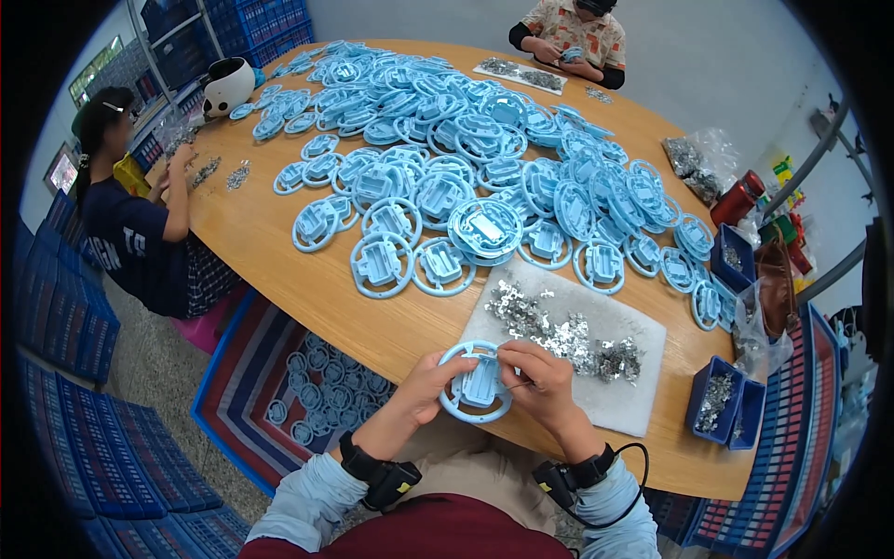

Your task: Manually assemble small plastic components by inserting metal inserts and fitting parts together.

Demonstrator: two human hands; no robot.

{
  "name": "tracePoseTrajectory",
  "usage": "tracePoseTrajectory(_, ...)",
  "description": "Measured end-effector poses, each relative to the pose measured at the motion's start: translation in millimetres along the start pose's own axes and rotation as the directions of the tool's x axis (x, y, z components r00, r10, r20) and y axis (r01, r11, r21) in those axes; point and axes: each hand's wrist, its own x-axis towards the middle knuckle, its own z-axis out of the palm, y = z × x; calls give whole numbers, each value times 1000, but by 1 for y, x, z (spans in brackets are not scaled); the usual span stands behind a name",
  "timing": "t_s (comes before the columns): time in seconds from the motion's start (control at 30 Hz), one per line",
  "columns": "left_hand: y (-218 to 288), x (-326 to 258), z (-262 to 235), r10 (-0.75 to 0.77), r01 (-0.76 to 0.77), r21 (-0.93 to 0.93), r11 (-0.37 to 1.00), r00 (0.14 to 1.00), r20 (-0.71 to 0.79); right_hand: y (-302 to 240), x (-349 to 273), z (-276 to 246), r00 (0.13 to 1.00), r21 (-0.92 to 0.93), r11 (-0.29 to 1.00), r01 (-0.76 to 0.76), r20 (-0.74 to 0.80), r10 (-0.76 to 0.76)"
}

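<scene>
A light blue plastic toy steering wheel [480, 384] is held over the near table edge, its ribbed inner side facing up. My left hand [421, 386] is closed on its left rim, thumb on top. At the right rim my right hand [540, 380] is closed, thumb and fingers pinched together against the wheel. Whether a small metal piece sits between those fingers is too small to tell. Just beyond my hands, a white board [622, 405] carries heaps of small shiny metal pieces [570, 341].
A large pile of blue wheels [438, 121] covers the wooden table [279, 270]. Blue bins [715, 401] with metal pieces stand at right. Below left, a lined crate [247, 410] holds more wheels. One person [140, 205] sits at left, another [577, 47] at the far side.
</scene>
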Motion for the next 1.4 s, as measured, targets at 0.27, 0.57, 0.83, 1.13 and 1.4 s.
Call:
tracePoseTrajectory(0.27,0,1,4,-30,30,14,999,999,-22,7,-7,-3,990,-52,990,132,54,-129)
tracePoseTrajectory(0.57,-5,3,12,-40,44,83,996,998,-50,-9,-7,-11,991,7,999,-35,131,34)
tracePoseTrajectory(0.83,-9,2,15,9,5,144,990,996,-93,-36,-21,-4,977,-418,907,-55,167,136)
tracePoseTrajectory(1.13,-14,-1,14,29,-17,123,992,995,-96,-16,-13,-2,855,58,854,-516,86,511)
tracePoseTrajectory(1.4,-6,-13,17,-14,12,117,993,1000,12,-19,-12,0,839,186,819,-543,70,540)
